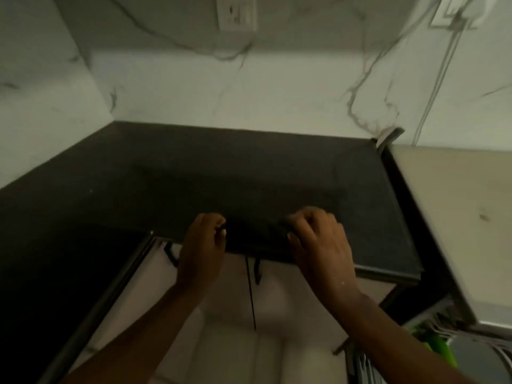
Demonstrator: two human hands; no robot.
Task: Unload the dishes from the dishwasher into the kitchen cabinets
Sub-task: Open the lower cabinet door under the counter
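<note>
**Both hands held over the front edge of the dark countertop**

Broadly, a dark countertop (249, 176) is seen filling the corner, bounded at the back and left by a white marble-veined backsplash (249, 87) and at the right by a pale slanted panel (448, 206) that cannot be identified. A wide stretch of bare counter surface is left between the hands and the wall. Below the front edge, light cabinet doors (221, 314) with dark handles (171, 253) are visible. An outlet (237, 13) is set in the wall above, and thin cords (440, 79) hang at the upper right.

Both forearms are extended forward from the bottom of the view, backs of the hands facing up. The left hand (201, 245) is held at the counter's front edge with fingers curled loosely; nothing is seen in it. The right hand (318, 239) is placed just beside it, fingers bent and slightly spread over the edge, also without anything gripped. Whether the fingertips touch the surface cannot be told through the blur.

The dishwasher rack (454, 353) is glimpsed at the lower right, with a green item (440, 347) and grey dishes (484, 361) in it.
</note>
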